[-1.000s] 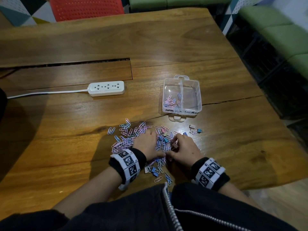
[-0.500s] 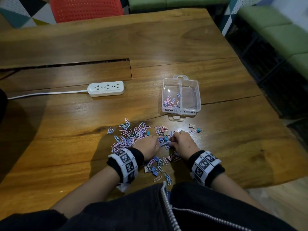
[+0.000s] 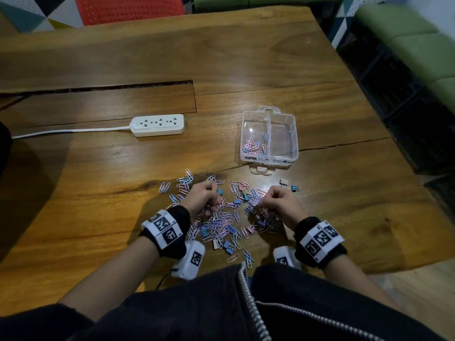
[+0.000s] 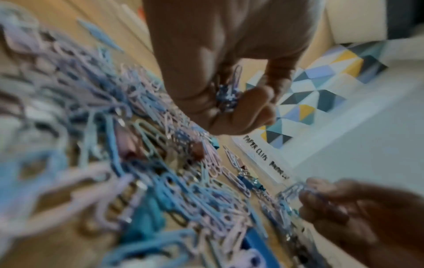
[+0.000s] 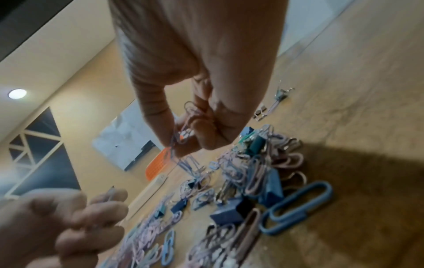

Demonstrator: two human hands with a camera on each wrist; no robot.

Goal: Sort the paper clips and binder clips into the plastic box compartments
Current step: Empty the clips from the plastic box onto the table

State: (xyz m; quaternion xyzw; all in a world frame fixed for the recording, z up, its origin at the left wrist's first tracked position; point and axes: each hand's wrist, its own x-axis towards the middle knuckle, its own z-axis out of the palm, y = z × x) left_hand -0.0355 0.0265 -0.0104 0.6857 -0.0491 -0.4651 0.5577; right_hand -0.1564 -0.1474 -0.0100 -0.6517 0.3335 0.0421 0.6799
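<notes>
A heap of pink and blue paper clips point(image 3: 221, 221) mixed with small binder clips point(image 3: 230, 244) lies on the wooden table point(image 3: 98, 200) in front of me. My left hand point(image 3: 204, 198) is curled over the heap's left side and holds a small bunch of paper clips point(image 4: 228, 94). My right hand point(image 3: 280, 201) hovers over the heap's right side and pinches several paper clips point(image 5: 183, 137), some dangling below the fingers. The clear plastic box point(image 3: 269, 137) stands beyond the heap; its left compartment holds several paper clips point(image 3: 253, 145), its right one looks bare.
A white power strip point(image 3: 157, 124) with its cable lies at the left behind the heap. Two binder clips point(image 3: 289, 185) sit apart near the box. A slot point(image 3: 123, 86) runs across the table. A red chair point(image 3: 128, 8) and green seats point(image 3: 418, 45) stand beyond the table edges.
Both hands have lifted off the heap and drawn apart, each now holding a few paper clips. The heap between them is now uncovered.
</notes>
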